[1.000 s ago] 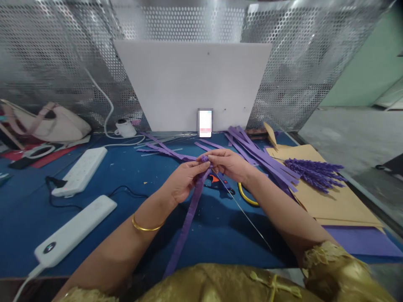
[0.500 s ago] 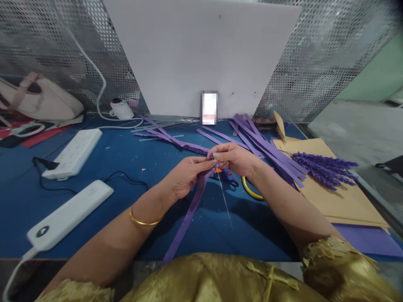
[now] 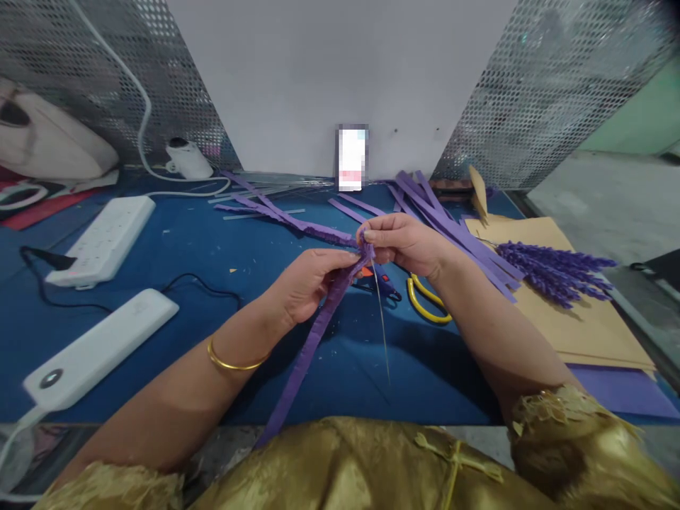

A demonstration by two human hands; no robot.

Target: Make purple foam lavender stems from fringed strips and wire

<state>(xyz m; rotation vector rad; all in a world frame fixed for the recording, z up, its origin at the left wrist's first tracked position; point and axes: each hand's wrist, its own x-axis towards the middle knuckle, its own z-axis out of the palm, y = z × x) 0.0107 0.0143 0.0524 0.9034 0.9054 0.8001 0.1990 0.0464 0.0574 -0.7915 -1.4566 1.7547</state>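
While the right hand (image 3: 404, 244) pinches the thin wire (image 3: 381, 326) at its top and the left hand (image 3: 305, 283) grips the purple paper strip (image 3: 313, 340) right against it, only a tiny bud looks wound, with most of the strip trailing loose below the grip.

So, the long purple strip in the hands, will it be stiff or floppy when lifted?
Probably floppy: the purple strip hangs from the left hand and right hand and trails down toward the table edge. Likely light, since a fingertip pinch carries it. It looks thin, so it may tear if pulled hard.
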